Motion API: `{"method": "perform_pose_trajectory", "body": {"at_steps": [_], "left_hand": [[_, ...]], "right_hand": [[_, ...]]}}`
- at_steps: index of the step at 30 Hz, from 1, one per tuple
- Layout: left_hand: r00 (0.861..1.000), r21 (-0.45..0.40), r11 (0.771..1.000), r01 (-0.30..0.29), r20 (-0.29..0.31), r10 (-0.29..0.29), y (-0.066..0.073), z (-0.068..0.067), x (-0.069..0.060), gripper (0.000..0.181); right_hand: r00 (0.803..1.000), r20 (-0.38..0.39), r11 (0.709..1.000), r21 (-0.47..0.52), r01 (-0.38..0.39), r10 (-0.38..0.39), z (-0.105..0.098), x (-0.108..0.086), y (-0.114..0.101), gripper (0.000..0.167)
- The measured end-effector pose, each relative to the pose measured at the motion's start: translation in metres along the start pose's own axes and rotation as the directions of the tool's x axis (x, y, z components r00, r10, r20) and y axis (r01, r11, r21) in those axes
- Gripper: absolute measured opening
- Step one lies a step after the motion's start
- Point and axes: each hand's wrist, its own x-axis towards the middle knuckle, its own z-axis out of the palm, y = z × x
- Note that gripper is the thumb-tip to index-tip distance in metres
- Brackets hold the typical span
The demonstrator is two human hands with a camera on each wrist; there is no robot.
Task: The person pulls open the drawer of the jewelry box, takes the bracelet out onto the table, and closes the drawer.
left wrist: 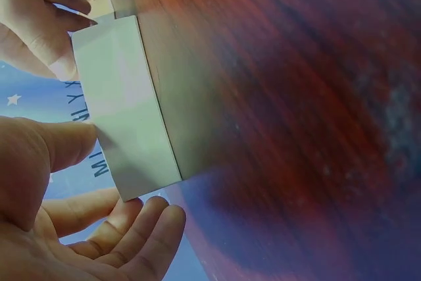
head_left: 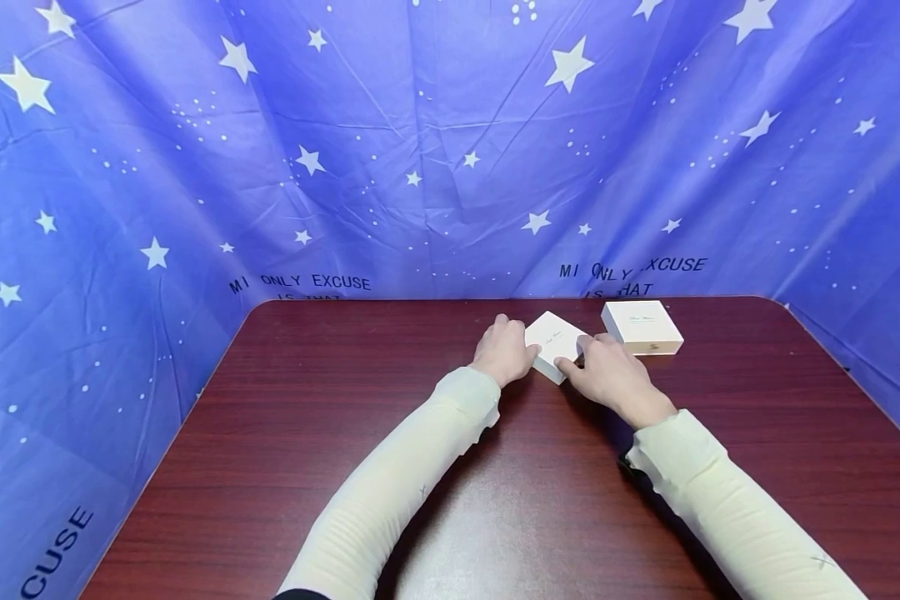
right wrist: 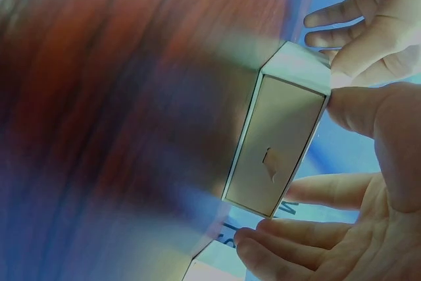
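Head view: white box (head_left: pixel 555 338), faintly lettered, sides in pinch grip of left hand (head_left: pixel 504 350) and right hand (head_left: pixel 613 373)

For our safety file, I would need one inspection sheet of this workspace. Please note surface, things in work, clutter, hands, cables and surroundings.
Surface: red-brown wood-grain table, somewhat glossy.
Things in work: one white box, held between both hands; the right wrist view shows an inset panel on one side.
Clutter: a second white box on the table, to the right of the first.
Left hand: pinches the box at its left.
Right hand: pinches the box at its right.
Cables: nothing seen.
Surroundings: blue star-printed cloth behind the table and along both sides.
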Motion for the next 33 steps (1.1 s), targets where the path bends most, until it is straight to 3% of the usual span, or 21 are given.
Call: {"method": "perform_pose_trajectory", "body": {"at_steps": [33], "left_hand": [[0.999,-0.060,0.998,0.013,-0.049,-0.016,-0.011,0.000,-0.008,0.025]], "right_hand": [[0.999,-0.007,0.999,0.025,0.044,-0.044,0.001,-0.002,-0.004,0.040]]}}
